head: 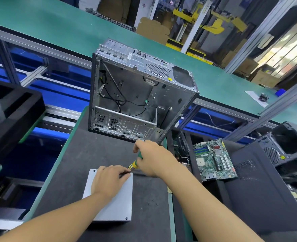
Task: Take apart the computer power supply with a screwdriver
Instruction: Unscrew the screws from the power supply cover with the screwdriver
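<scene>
A grey metal power supply (117,205) lies flat on the dark mat in front of me. My right hand (153,158) grips a green and yellow screwdriver (134,165) by its handle, the shaft angled down toward the supply's far right corner. My left hand (107,180) rests on the supply's top, and its fingertips pinch the screwdriver's dark shaft near the tip. The tip itself is hidden by my fingers. Small screws show at the near right and far left corners of the lid.
An empty silver computer case (137,95) stands open just beyond the supply. A green motherboard (214,160) lies to the right on black cases (266,180). A green conveyor belt (56,27) runs behind. A black foam tray (13,109) sits at left.
</scene>
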Demonstrator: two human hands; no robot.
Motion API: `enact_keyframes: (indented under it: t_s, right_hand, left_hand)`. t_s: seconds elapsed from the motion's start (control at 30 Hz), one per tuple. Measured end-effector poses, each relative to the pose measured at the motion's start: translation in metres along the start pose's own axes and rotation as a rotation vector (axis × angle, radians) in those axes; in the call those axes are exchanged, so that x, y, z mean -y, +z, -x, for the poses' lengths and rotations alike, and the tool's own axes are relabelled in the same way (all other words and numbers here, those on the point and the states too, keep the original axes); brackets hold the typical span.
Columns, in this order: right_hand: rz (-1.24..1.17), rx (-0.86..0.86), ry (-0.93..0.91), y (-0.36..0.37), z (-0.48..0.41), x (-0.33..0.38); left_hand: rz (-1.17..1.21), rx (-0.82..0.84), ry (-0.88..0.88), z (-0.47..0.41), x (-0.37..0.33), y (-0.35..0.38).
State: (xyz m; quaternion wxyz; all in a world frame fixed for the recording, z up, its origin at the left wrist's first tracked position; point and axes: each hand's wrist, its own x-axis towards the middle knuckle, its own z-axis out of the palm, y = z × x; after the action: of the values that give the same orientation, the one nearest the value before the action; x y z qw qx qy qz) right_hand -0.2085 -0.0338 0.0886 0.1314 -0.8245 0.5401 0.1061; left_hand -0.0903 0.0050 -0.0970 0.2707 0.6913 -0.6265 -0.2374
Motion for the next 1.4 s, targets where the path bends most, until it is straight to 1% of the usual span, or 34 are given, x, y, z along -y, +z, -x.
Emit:
enact_keyframes:
  t_s: [0.13,0.23,0.3,0.4,0.43,0.47,0.53,0.6,0.67,0.77,0.87,0.93,1.0,1.03,1.1,1.13,1.17,1.23,1.3,1.33,1.4]
  right_hand:
    - [-0.097,-0.087,-0.006,-0.005,0.011,-0.006]
    - [-0.200,-0.165,0.023,-0.012,0.022,-0.020]
    - [-0.267,-0.244,0.070,-0.017,0.032,-0.036]
    - [-0.309,-0.310,0.180,-0.021,0.047,-0.065]
    - [-0.311,-0.320,0.222,-0.021,0.052,-0.074]
    - [-0.321,-0.330,0.261,-0.020,0.057,-0.083]
    - [-0.334,-0.352,0.317,-0.018,0.068,-0.100]
    - [-0.321,-0.376,0.352,-0.013,0.081,-0.117]
    - [-0.325,-0.387,0.400,-0.008,0.096,-0.134]
    - [-0.342,-0.380,0.496,-0.001,0.123,-0.161]
    - [-0.345,-0.365,0.598,0.009,0.152,-0.189]
    - [-0.347,-0.357,0.664,0.017,0.169,-0.206]
    - [-0.344,-0.341,0.719,0.024,0.183,-0.219]
    - [-0.341,-0.334,0.741,0.027,0.187,-0.225]
    - [-0.341,-0.323,0.770,0.030,0.194,-0.234]
    - [-0.340,-0.319,0.777,0.031,0.195,-0.238]
    - [-0.334,-0.317,0.778,0.031,0.195,-0.241]
    - [-0.329,-0.320,0.775,0.029,0.192,-0.245]
    - [-0.343,-0.328,0.763,0.026,0.186,-0.245]
    - [-0.349,-0.330,0.750,0.024,0.183,-0.243]
    - [-0.350,-0.335,0.701,0.022,0.172,-0.237]
  left_hand:
    - [0.032,-0.086,0.025,0.004,-0.002,0.000]
    - [0.065,-0.125,-0.013,0.006,0.001,0.002]
    - [0.175,-0.133,-0.033,0.004,-0.001,0.002]
    - [0.438,-0.115,0.033,-0.001,-0.026,0.002]
    - [0.520,-0.078,0.033,-0.004,-0.040,0.005]
    - [0.610,-0.004,0.003,-0.007,-0.056,0.008]
    - [0.785,0.202,-0.095,-0.014,-0.087,0.020]
    - [0.847,0.388,-0.153,-0.016,-0.113,0.035]
    - [0.813,0.522,-0.142,-0.017,-0.133,0.050]
    - [0.693,0.640,-0.091,-0.016,-0.158,0.077]
    - [0.610,0.692,-0.171,-0.013,-0.183,0.108]
    - [0.555,0.758,-0.225,-0.009,-0.197,0.129]
    - [0.480,0.807,-0.241,-0.005,-0.209,0.148]
    - [0.412,0.826,-0.210,-0.006,-0.215,0.156]
    - [0.154,0.856,-0.076,-0.008,-0.228,0.162]
    - [0.026,0.846,-0.015,-0.008,-0.233,0.163]
    - [-0.053,0.812,0.028,-0.010,-0.236,0.163]
    - [-0.119,0.717,0.122,-0.016,-0.234,0.161]
    - [-0.191,0.630,0.258,-0.027,-0.223,0.156]
    - [-0.235,0.603,0.303,-0.033,-0.216,0.151]
    - [-0.314,0.616,0.362,-0.045,-0.197,0.137]
